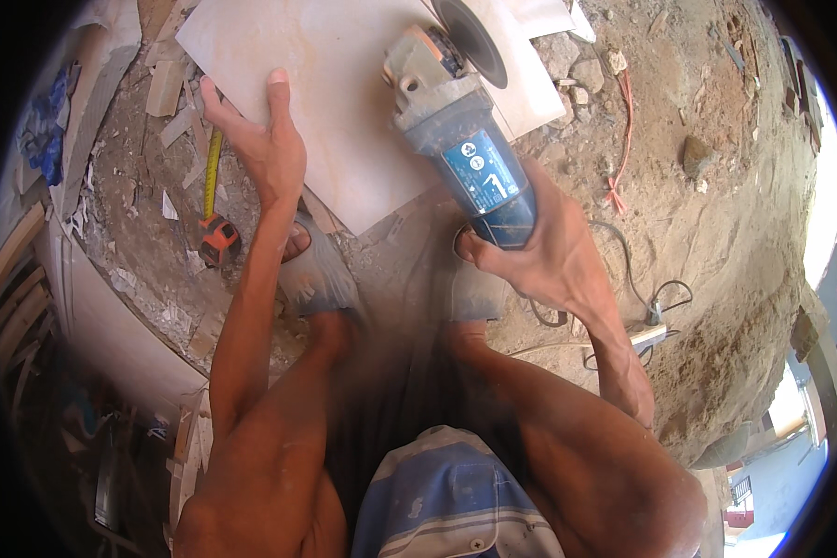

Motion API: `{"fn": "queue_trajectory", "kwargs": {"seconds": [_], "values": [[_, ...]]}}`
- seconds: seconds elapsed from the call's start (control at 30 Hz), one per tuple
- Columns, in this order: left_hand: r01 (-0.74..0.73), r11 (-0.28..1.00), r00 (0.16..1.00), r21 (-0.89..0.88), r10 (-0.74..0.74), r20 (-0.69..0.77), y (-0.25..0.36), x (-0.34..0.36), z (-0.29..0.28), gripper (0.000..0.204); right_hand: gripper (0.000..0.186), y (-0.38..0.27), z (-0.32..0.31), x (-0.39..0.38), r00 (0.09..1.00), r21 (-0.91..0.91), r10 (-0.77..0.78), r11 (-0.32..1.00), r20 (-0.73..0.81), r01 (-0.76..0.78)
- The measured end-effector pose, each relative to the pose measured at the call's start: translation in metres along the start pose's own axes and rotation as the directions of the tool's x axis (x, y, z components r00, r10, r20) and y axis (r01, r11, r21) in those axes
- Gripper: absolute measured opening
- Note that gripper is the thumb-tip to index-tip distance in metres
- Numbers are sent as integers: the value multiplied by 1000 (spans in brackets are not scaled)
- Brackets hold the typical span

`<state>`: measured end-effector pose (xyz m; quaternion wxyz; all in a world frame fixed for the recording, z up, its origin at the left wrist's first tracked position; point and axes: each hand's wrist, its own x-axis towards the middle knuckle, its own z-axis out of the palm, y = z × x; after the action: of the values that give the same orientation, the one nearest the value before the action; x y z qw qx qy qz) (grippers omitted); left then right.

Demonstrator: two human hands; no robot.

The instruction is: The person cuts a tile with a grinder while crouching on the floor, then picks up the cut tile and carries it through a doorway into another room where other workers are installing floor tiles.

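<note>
A: What is lying at the left of this place?

B: Some wooden slats [19, 316] are showing at the dark rim; a crumpled blue sheet [45, 126] is lying above them; then the rough dirt floor [716, 251] is beginning, with broken scraps on it; an orange and black tape measure [219, 240] is resting there, its yellow blade [212, 172] pointing toward the tile.

A: And the hands?

B: The left hand [268, 153] is lying at the left edge of the pale tile [335, 153], thumb and fingers standing wide apart; whether it is pressing, I cannot tell; the tile is resting on the dirt, ahead of the feet; the right hand [553, 246] is gripping the blue angle grinder [484, 172], whose dark disc [477, 46] is standing over the tile; whether it is touching, I cannot tell.

A: What is the right side showing?

B: Grey stones [586, 74] are lying beside the tile; a red string [629, 112] is trailing over the earth; a dark cable [631, 272] is curling nearer to the person; bright light [818, 260] is showing at the far rim.
</note>
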<state>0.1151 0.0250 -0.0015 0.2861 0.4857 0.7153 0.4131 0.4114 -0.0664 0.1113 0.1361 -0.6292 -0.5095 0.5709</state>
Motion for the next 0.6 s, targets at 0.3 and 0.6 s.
{"fn": "queue_trajectory", "kwargs": {"seconds": [0.3,0.6], "values": [[-3,1000,1000,-12,3,5,0,0,1,99,75,3,0,-8,999,-21,41,999,2,-41],[19,998,999,-64,-21,-27,6,-2,2,101,70,2,-2,-13,996,-9,84,996,17,-84]]}}
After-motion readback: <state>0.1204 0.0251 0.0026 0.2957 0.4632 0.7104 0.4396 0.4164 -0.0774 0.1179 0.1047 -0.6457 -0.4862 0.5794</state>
